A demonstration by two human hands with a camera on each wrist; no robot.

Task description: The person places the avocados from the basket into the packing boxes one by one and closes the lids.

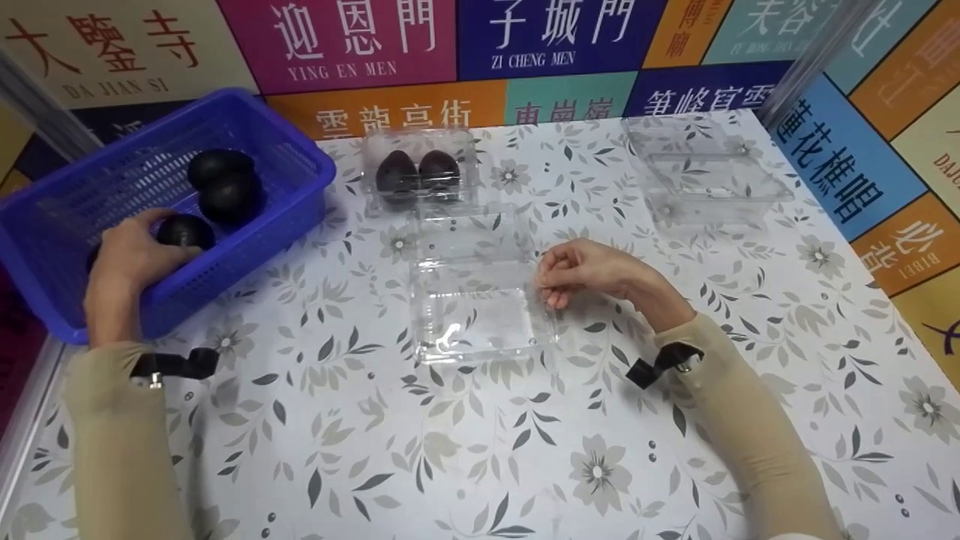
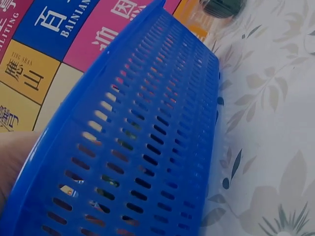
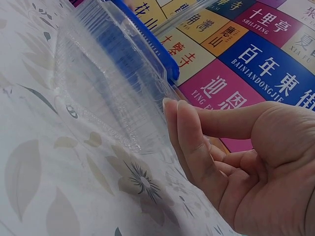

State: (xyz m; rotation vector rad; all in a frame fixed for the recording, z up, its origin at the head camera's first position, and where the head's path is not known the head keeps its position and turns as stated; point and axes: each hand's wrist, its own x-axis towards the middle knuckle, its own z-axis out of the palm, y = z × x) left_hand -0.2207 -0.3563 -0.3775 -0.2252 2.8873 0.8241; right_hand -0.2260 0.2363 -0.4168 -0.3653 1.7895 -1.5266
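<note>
Reaching into the blue basket [image 1: 247, 247] at the upper left, over the near wall, with the left hand [image 1: 135, 255]. Curls thumb and forefinger round a dark egg-shaped piece [image 1: 185, 229] just inside the front rim; cannot make out the remaining fingers, hidden below that rim. Spot two more dark pieces [image 1: 230, 197] just beyond, touching one another inside the basket, plus a sliver of another [image 1: 93, 256] at the hand's left side.

Over to the centre now, pinching narrowly with the right hand [image 1: 592, 271], fingertips against thumb, at the right edge of an open clear box [image 1: 480, 322]. See it lying flat on the flowered cloth [image 1: 525, 450], with both halves spread, one toward the top of the frame, and with leaf patterns visible straight through the plastic.

Up at the top centre, just behind, look at a filled clear box [image 1: 417, 141], holding two dark eggs [image 1: 439, 171] side by side.

Away to the upper right, well apart from the hands, find another clear container [image 1: 712, 176], open; cannot tell whether single or nested.

From the left wrist, mostly basket wall, slotted from rim to base.
</note>
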